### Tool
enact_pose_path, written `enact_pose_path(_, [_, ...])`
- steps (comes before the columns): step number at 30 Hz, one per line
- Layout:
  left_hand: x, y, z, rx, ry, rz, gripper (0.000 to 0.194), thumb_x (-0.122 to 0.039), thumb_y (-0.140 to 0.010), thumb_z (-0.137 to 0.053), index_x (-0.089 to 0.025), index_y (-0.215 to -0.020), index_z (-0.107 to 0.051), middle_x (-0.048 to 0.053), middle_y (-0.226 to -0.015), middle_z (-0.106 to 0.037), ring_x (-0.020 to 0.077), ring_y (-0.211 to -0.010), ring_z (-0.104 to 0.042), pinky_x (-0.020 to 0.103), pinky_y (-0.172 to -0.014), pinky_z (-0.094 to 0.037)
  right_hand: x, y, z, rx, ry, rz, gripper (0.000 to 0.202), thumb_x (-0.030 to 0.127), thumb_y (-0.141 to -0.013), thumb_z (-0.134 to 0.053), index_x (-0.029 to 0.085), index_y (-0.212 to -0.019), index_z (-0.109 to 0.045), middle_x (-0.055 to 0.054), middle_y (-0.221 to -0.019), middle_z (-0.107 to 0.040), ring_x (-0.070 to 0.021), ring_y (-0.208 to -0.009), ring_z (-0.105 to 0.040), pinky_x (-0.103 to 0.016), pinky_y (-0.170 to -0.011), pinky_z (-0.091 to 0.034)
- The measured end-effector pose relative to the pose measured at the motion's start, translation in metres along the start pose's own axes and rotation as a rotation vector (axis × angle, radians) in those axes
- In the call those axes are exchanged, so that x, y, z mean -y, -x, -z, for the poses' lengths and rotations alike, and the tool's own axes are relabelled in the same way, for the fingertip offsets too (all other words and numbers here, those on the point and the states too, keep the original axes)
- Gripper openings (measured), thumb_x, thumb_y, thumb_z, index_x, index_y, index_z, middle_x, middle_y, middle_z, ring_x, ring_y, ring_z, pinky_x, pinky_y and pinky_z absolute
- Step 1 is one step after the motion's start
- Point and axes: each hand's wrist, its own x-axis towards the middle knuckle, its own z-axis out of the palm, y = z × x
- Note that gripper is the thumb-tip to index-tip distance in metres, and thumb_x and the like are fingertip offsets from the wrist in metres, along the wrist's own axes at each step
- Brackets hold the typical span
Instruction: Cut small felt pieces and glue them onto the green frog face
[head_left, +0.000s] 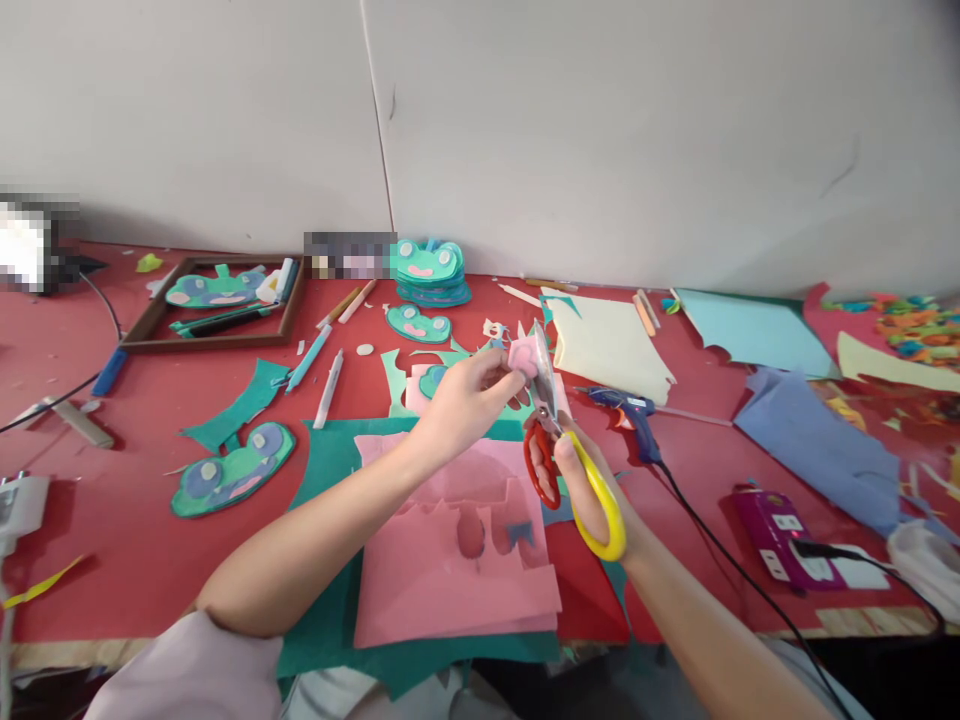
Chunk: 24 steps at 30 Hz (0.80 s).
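Note:
Between thumb and fingers, my left hand pinches a small pink felt piece. My right hand is in the handles of a pair of scissors, one handle red and one yellow. The blades point up and away, against the right side of the pink piece. Below the hands lies a larger pink felt sheet with cut-out holes, on top of a green felt sheet. Behind the left hand, a green felt frog shape is partly hidden.
A stack of frog faces stands at the back, with a brown tray to its left. Another frog face lies at the left. A blue glue gun and a purple power strip are at the right, their cables crossing the table.

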Motion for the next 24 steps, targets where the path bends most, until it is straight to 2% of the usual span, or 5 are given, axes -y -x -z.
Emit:
enact_pose_path(8, [0.002,-0.001,0.001,-0.057,0.003,-0.023,0.012,-0.025,-0.082,-0.049,-0.018,-0.073,-0.051,0.000,-0.068,-0.063,0.0117,-0.066,-0.060,0.025,-0.064,-0.046,-0.002,0.000,0.000,0.008,0.005,-0.033,0.053,0.074,-0.078,-0.040,0.022,-0.088,-0.044,0.007,-0.049,-0.033,-0.0105,-0.039,-0.038,-0.023,-0.035,-0.026])
enact_pose_path(14, [0.001,-0.001,0.001,-0.067,-0.036,-0.031,0.012,-0.026,-0.082,-0.049,-0.018,-0.073,-0.049,0.000,-0.068,-0.062,0.0116,-0.066,-0.060,0.025,-0.064,-0.046,-0.010,-0.003,0.001,0.018,0.011,-0.071,0.054,0.075,-0.075,-0.043,0.023,-0.089,-0.049,0.006,-0.049,-0.037,-0.0107,-0.037,-0.034,-0.025,-0.033,-0.027])
enact_pose_path(20, [0.000,-0.002,0.002,-0.065,-0.064,-0.043,0.011,-0.024,-0.081,-0.048,-0.017,-0.073,-0.050,0.001,-0.069,-0.063,0.0124,-0.067,-0.061,0.026,-0.065,-0.046,-0.002,0.001,-0.001,0.010,0.012,-0.034,0.052,0.071,-0.079,-0.041,0.022,-0.093,-0.049,0.006,-0.048,-0.034,-0.0096,-0.037,-0.031,-0.025,-0.036,-0.026])
enact_pose_path(24, [-0.001,0.000,0.002,-0.052,-0.084,-0.037,0.010,-0.023,-0.080,-0.048,-0.017,-0.074,-0.053,0.001,-0.070,-0.064,0.0129,-0.069,-0.061,0.027,-0.068,-0.047,0.000,0.003,-0.004,-0.002,0.020,-0.026,0.057,0.075,-0.077,-0.039,0.022,-0.097,-0.048,0.004,-0.056,-0.039,-0.0094,-0.040,-0.032,-0.026,-0.037,-0.027])
